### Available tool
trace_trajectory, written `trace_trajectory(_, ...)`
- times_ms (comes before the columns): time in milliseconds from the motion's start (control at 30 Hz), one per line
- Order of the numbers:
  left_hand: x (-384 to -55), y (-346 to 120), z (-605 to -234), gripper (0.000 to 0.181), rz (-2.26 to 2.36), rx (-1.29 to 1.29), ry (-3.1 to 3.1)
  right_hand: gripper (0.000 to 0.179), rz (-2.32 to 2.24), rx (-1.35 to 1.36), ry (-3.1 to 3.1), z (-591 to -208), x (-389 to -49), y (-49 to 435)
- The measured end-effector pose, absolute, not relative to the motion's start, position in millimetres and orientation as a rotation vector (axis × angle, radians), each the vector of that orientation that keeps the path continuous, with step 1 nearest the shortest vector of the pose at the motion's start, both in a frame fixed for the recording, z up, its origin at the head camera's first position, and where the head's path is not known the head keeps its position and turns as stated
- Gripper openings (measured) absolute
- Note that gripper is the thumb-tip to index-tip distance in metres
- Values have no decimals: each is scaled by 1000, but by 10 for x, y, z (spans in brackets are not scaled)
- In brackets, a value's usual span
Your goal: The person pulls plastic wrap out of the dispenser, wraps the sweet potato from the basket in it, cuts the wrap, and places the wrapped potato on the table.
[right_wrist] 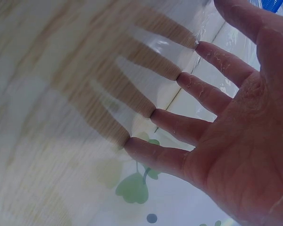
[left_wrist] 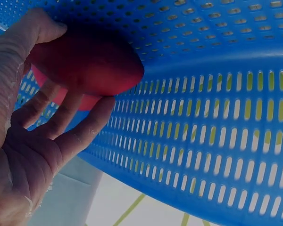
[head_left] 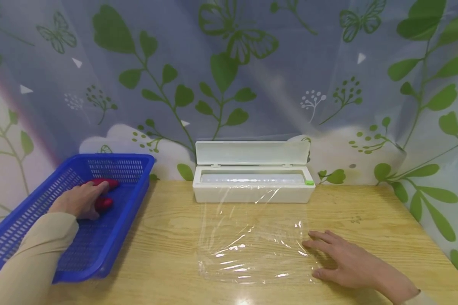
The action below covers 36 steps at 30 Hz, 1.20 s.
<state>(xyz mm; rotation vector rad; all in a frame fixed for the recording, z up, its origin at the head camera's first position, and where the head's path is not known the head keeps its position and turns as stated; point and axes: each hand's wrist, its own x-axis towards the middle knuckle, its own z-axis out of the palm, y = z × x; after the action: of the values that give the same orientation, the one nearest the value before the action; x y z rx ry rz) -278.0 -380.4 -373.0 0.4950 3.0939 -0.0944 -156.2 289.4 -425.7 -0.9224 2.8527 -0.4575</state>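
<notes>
In the blue basket at the left, my left hand (head_left: 78, 200) holds a smooth, dark red, tapered sweet potato (left_wrist: 92, 66) between thumb and fingers. A second red sweet potato (head_left: 107, 182) lies just beyond it, partly covered by the fingers. My right hand (head_left: 349, 260) is spread, its fingertips resting on the wooden table at the right edge of a sheet of clear plastic wrap (head_left: 252, 241). The sheet lies wrinkled on the table, drawn from a white wrap dispenser (head_left: 252, 195) whose lid stands up.
The blue basket (head_left: 116, 245) has slotted walls and stands at the table's left side. A small green slider (head_left: 309, 182) sits at the dispenser's right end. A curtain (head_left: 275, 93) printed with leaves and butterflies hangs behind the wooden table (head_left: 168, 237).
</notes>
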Motion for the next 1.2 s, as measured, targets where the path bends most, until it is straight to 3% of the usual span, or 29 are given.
trace_trajectory(300,-2758,-3819,-3728,70,-46,462,3058,63,-453,-920,2856,-4260,-1561,2897)
trace_trajectory(500,-2748,-3807,-3724,63,-18,470,3056,63,-454,-917,2861,-4267,-1560,2900)
trace_trajectory(733,-2764,-3789,-3638,76,-105,450,3172,63,-456,-922,2862,-4267,-1565,2897)
trace_trajectory(1200,-2719,-3739,-3351,67,-282,700,3510,63,-441,-960,2882,-4274,-1571,2884)
